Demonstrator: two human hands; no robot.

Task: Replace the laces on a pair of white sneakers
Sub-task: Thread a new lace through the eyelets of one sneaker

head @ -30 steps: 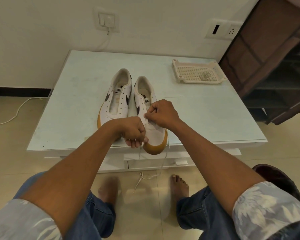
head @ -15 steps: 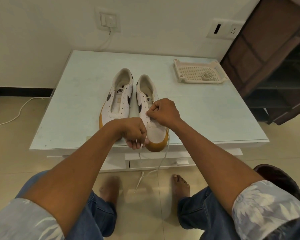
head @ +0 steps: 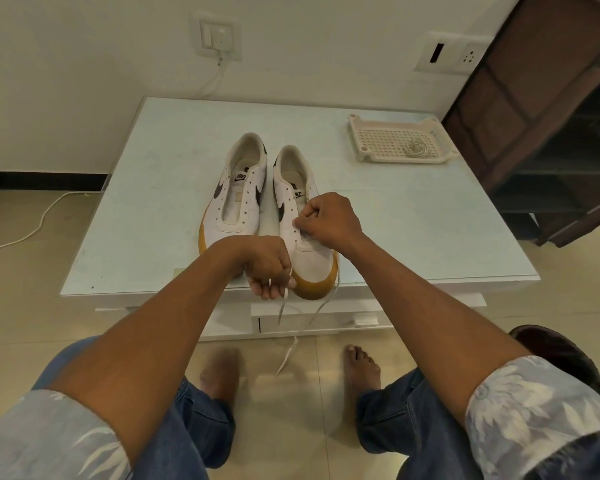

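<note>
White sneakers (head: 246,188) sit side by side mid-table on the pale table (head: 146,209), toes toward you, heels toward the wall. Left-side sneaker (head: 238,216): eyelet holes showing down both flaps, black swoosh, gum-yellow toe. Right-side sneaker (head: 288,188): just beside it, toe at the near table edge.

Your left hand (head: 267,268) is in front of the toes, fingers curled, pinching a white lace (head: 282,308) between thumb and fingers. From that pinch the lace drops past the table edge and hangs toward the floor. Its tip dangles between your bare feet (head: 361,368). A second strand comes off the right side of the same toe and runs down to the hanging part below.

Your right hand (head: 329,220) is on the right-side sneaker's lower eyelets, fingers curled tight, thumb and forefinger pinched at the left eyelet row. Looks like it's gripping the lace there, but the strand is hidden under the fingers, so low confidence.

Far right corner of the table: cream perforated plastic tray (head: 368,133) with a small coiled whitish cord (head: 417,148) lying in it. Wall behind: switch plate (head: 217,36), with a white cable (head: 21,233) trailing down and across the floor left of the table. Dark wooden shelf unit (head: 551,98) stands to the right.
</note>
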